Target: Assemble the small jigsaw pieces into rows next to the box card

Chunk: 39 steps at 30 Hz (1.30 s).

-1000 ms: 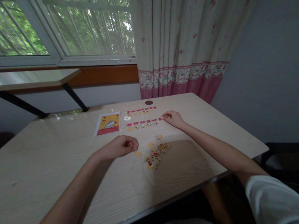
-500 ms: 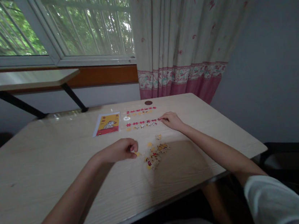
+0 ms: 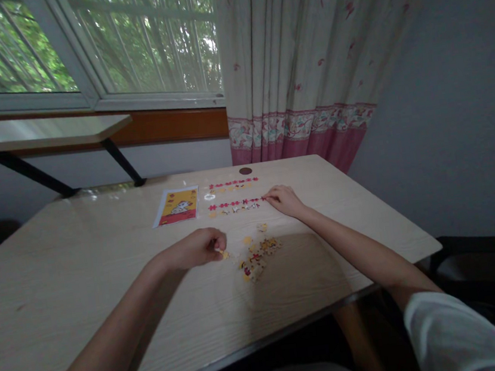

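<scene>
My left hand (image 3: pixel 210 245) is closed, its thumb and fingers pinching a small yellowish puzzle piece (image 3: pixel 224 253) just above or on the table. Right of it lies a loose pile of puzzle pieces (image 3: pixel 257 261), yellow, red and pale. My right hand (image 3: pixel 283 200) reaches farther out, its fingertips pinched on a red puzzle piece (image 3: pixel 264 198) at the right end of a row of red pieces (image 3: pixel 235 203). Under that row runs another of yellow and white pieces (image 3: pixel 235 210). Two similar rows (image 3: pixel 233 182) lie beyond.
A picture card (image 3: pixel 178 206) with a white cartoon animal on yellow and red lies left of the rows. A dark round disc (image 3: pixel 246 170) sits at the table's back edge. A raised shelf (image 3: pixel 42 132) stands back left; a curtain (image 3: pixel 292 71) hangs behind.
The yellow piece in my left hand has turned and shows a paler side, and that hand has shifted slightly left. My right hand stays at the row's end.
</scene>
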### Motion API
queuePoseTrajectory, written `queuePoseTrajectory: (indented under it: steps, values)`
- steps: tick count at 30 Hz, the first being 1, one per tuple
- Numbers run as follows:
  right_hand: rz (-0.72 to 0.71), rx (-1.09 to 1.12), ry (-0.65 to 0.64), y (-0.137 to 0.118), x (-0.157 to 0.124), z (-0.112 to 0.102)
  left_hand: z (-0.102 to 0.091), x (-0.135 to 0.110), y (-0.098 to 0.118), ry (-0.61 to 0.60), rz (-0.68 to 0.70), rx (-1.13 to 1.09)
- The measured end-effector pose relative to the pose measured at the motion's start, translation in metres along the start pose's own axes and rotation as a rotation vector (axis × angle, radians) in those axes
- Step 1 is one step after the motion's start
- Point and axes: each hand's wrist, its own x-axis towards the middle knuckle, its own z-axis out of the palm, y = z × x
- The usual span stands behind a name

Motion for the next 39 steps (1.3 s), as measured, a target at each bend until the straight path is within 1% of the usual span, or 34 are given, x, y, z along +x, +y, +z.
queuePoseTrajectory:
  steps: [4,8,11,13,16,18,20,23,25,30,36,39]
  values:
    - [-0.044,0.019,0.036,-0.009,-0.004,-0.005,0.002,0.001,-0.001,-0.010,0.012,-0.035]
    - [-0.174,-0.005,0.077,-0.028,-0.011,-0.010,0.004,0.001,-0.001,0.022,0.019,-0.061]
    - [-0.298,0.005,0.106,-0.046,-0.017,-0.011,0.004,0.003,0.005,0.029,-0.008,-0.170]
    - [-0.384,0.019,0.113,-0.058,-0.021,-0.011,0.005,0.006,0.012,0.084,-0.035,-0.291]
    - [-0.481,0.038,0.138,-0.075,-0.027,-0.008,0.009,0.012,0.023,0.248,-0.097,-0.478]
    - [-0.521,0.052,0.160,-0.082,-0.031,-0.006,0.012,0.015,0.027,0.305,-0.125,-0.589]
    - [-0.539,0.068,0.179,-0.087,-0.033,-0.004,0.014,0.016,0.028,0.299,-0.135,-0.674]
    - [-0.525,0.083,0.188,-0.089,-0.034,-0.004,0.014,0.017,0.028,0.275,-0.144,-0.741]
    - [-0.512,0.089,0.192,-0.089,-0.034,-0.003,0.014,0.016,0.028,0.274,-0.153,-0.760]
    - [-0.491,0.096,0.259,-0.092,-0.033,-0.003,0.012,0.016,0.031,0.266,-0.160,-0.771]
    - [-0.521,0.124,0.172,-0.094,-0.033,-0.007,0.016,0.017,0.024,0.245,-0.114,-0.800]
    - [-0.530,0.127,0.173,-0.094,-0.033,-0.009,0.018,0.019,0.019,0.239,-0.101,-0.790]
